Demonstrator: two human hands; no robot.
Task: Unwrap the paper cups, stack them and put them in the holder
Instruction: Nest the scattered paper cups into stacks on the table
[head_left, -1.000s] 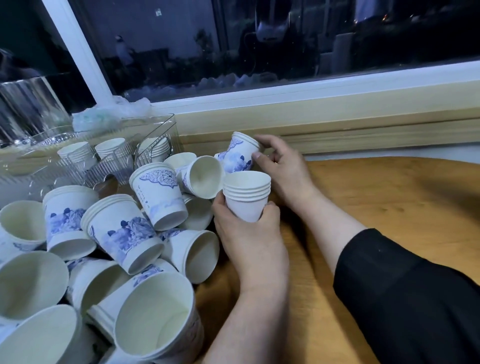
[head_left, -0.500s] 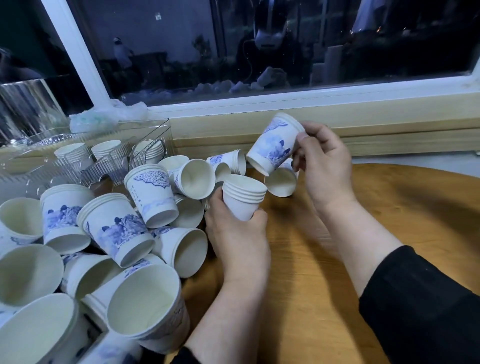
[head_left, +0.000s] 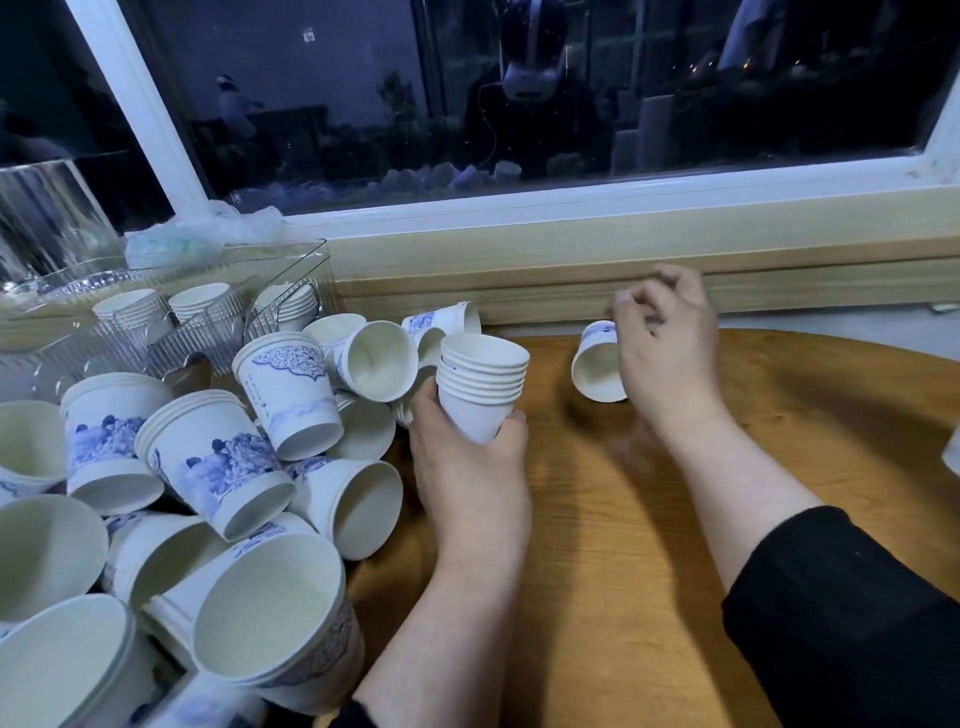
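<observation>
Nearest the viewer, left of the left hand (head_left: 470, 470), loose paper cups (head_left: 223, 467) lie heaped on the wooden table (head_left: 623, 571). That hand's fingers curl round an upright stack of cups (head_left: 480, 387). Right of the stack, the right hand (head_left: 667, 343), fingers loosely curled and blurred, hovers beside a single tipped cup (head_left: 597, 364); contact unclear. Far left of the stack, the clear holder (head_left: 171, 317) contains stacked cups.

Cup pile (head_left: 218, 467) blocks left; bare tabletop (head_left: 649, 545) right, lone cup (head_left: 597, 364) aside.
</observation>
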